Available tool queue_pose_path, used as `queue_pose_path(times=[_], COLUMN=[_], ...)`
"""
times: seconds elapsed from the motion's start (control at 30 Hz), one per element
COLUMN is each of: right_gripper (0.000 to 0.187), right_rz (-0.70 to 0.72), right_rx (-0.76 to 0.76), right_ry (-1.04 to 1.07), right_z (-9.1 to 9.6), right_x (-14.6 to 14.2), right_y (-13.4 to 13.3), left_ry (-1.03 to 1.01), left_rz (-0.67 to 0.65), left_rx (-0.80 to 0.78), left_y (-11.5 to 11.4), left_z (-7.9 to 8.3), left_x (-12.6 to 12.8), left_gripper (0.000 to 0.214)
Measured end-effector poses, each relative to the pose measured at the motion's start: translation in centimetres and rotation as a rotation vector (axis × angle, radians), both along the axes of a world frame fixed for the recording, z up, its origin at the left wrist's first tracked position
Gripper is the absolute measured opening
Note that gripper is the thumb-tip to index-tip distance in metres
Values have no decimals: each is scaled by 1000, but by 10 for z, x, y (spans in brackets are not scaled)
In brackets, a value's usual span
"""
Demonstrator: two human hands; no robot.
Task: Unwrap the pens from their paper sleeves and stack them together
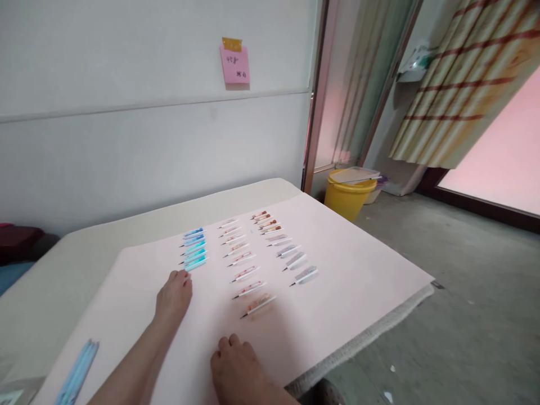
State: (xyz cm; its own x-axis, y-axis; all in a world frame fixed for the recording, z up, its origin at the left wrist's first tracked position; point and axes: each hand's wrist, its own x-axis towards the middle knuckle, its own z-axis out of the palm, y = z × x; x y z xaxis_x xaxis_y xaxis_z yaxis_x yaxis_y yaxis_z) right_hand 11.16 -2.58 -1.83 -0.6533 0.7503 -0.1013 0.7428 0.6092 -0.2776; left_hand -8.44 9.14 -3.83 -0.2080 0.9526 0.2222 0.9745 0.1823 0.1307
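My left hand (174, 296) is closed, its fingertips at the black-tip end of the nearest turquoise pen (196, 264), whose tip they hide. That pen lies lowest in a short column of blue and turquoise pens (194, 241). Lower down, my right hand (237, 368) rests on the pink sheet (346, 315) with its fingers curled under; anything inside them is hidden. Just beyond it lies an orange-patterned pen (258, 305), the nearest of a middle column of white pens with red patterns (246, 273). A third column has brown pens (270, 223) and grey ones (294, 260).
A bundle of light-blue pens (78, 372) lies at the sheet's lower left. The table (97, 242) meets a white wall bearing a pink note (235, 66). A yellow bucket (348, 199) stands on the floor beyond the right corner, near a curtain (459, 95).
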Motion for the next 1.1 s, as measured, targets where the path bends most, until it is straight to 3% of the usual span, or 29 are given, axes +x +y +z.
queue_pose_path(times=[0.17, 0.37, 0.5, 0.6, 0.7, 0.77, 0.93, 1.1], right_gripper=[23, 24, 25, 25, 27, 27, 25, 23], right_rz=[33, 18, 38, 53, 54, 58, 60, 24], right_rx=[65, 35, 4, -1, -1, -8, 7, -20], right_ry=[-7, 12, -5, -24, -45, -63, -67, -12], right_z=[-1, 4, 5, 6, 8, 8, 7, 15], right_x=[4, 11, 13, 13, 12, 12, 10, 12], right_y=[-2, -2, -2, -2, -2, -1, 2, 0], left_ry=[-105, -134, -97, -93, -123, -168, -259, -432], left_rz=[234, 219, 289, 472, 617, 653, 673, 631], left_rx=[-104, -264, -301, -330, -306, -288, -253, -198], left_y=[-48, -109, -139, -156, -164, -165, -157, -149], left_z=[10, 46, 60, 63, 59, 52, 35, 35], left_x=[12, 11, -30, -74, -106, -114, -112, -98], left_gripper=[34, 34, 28, 26, 22, 20, 19, 8])
